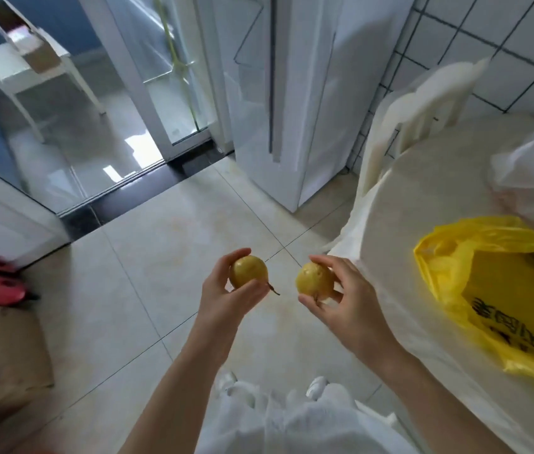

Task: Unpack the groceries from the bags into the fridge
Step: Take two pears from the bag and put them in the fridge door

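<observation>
Two small yellow fruits were up in the air, one to each hand, and the person held them out over the tiled floor. Her left hand [226, 290] curled its thumb and fingers round the left fruit [248, 271], a thin brown stem poking out below toward the other hand. Her right hand [340, 296] pinched the right fruit [314, 283] between thumb underneath and fingertips on top. The fruits sat close but apart, not touching.

They looked light and firm, round and smooth-skinned, so likely to roll or slip out of a loose pinch; a cupped grip round the belly seemed safer than the stem, which looked too thin to hold by. A drop onto tile would probably bruise them.

Beyond the right hand, on the round table [422, 191], lay one yellow bag [504, 290], slack and open, its inside hidden from where I stood. Further off beyond it sat one clear bag [527, 178], contents too blurred to name. One white chair [422, 103] stood past the table.

Ahead of both hands stood the white fridge [291, 93], its door closed, so a hand would need freeing first.
</observation>
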A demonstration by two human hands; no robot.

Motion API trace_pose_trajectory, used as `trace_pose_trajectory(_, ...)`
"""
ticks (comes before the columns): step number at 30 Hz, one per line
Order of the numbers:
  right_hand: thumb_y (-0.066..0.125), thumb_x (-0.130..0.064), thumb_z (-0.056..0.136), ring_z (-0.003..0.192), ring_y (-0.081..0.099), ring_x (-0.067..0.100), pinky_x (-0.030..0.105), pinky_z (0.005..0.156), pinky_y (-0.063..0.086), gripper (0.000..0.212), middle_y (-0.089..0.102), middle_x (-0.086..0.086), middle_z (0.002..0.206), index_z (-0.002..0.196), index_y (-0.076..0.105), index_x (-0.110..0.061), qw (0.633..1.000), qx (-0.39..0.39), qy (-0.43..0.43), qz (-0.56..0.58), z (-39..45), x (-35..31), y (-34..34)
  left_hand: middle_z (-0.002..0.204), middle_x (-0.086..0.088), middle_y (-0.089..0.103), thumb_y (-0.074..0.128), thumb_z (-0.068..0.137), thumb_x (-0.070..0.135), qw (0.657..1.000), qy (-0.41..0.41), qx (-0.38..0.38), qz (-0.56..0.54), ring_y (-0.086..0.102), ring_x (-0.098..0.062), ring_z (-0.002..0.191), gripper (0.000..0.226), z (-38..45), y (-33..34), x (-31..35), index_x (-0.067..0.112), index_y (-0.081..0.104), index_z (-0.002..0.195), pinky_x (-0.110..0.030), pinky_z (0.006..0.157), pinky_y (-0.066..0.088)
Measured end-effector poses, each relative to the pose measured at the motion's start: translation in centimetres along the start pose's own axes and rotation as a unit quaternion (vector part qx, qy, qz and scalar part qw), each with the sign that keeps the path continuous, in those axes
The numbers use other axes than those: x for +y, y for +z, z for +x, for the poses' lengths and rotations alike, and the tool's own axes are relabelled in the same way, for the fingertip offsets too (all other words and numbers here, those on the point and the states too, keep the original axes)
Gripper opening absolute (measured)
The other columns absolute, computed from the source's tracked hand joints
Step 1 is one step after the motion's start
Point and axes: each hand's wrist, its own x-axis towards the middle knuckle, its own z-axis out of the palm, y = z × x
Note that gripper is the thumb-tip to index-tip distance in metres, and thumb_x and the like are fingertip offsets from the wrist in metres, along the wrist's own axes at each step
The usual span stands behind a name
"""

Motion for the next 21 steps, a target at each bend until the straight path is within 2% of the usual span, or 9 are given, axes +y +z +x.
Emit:
trace_pose_trajectory(4,0.081,-0.017,0.072,0.105,0.056,0.007,0.029,0.085,0.055,0.054,0.053,-0.015,0.114,0.120,0.057,-0.025,0.999,-0.038,-0.006,0.015,1.6,-3.5,7.1,0.119,-0.010,0.057,0.078,0.069,-0.002,1.000,0.009,0.016,0.019,0.069,-0.031,0.097,0.058,0.6,-8.0,1.1,0.037,0.064,0.109,-0.046,0.091,0.055)
trace_pose_trajectory(7,0.080,-0.019,0.074,0.106,0.055,0.004,0.027,0.085,0.055,0.053,0.052,-0.018,0.115,0.120,0.056,-0.028,0.998,-0.062,-0.007,0.028,2.8,-5.8,11.7,0.121,-0.004,0.057,0.080,0.071,-0.001,0.999,0.013,0.025,0.039,0.070,-0.029,0.097,0.059,1.3,-13.1,1.7,0.042,0.063,0.109,-0.045,0.092,0.055)
trace_pose_trajectory(10,0.080,-0.020,0.074,0.107,0.053,0.000,0.022,0.086,0.054,0.054,0.050,-0.022,0.114,0.121,0.055,-0.028,0.997,-0.069,-0.007,0.032,4.1,-7.9,15.3,0.119,-0.002,0.056,0.082,0.071,0.003,0.998,0.018,0.047,0.030,0.070,-0.027,0.094,0.057,2.1,-17.0,2.7,0.038,0.062,0.111,-0.043,0.089,0.056)
trace_pose_trajectory(14,0.080,-0.021,0.074,0.107,0.052,-0.001,0.020,0.087,0.053,0.055,0.049,-0.024,0.112,0.122,0.054,-0.029,0.997,-0.074,-0.007,0.025,6.4,-10.3,18.4,0.115,-0.003,0.056,0.081,0.073,0.004,0.997,0.021,0.076,-0.004,0.072,-0.018,0.084,0.052,4.1,-20.2,4.3,0.029,0.061,0.113,-0.030,0.076,0.059)
trace_pose_trajectory(18,0.080,-0.021,0.074,0.108,0.054,0.006,0.025,0.088,0.054,0.056,0.053,-0.012,0.117,0.123,0.054,-0.027,0.997,-0.068,-0.019,0.015,9.8,-12.0,20.0,0.112,0.000,0.059,0.082,0.073,0.018,0.996,0.025,0.088,-0.009,0.072,-0.020,0.085,0.045,7.1,-21.7,6.2,0.032,0.060,0.110,-0.023,0.070,0.057)
trace_pose_trajectory(21,0.080,-0.022,0.074,0.109,0.055,0.008,0.026,0.089,0.054,0.057,0.053,-0.009,0.120,0.125,0.054,-0.026,0.998,-0.058,-0.019,0.013,13.2,-13.0,20.6,0.104,0.005,0.062,0.078,0.074,0.031,0.996,0.040,0.084,0.006,0.069,-0.013,0.086,0.037,10.2,-22.0,8.1,0.035,0.058,0.104,-0.017,0.064,0.054)
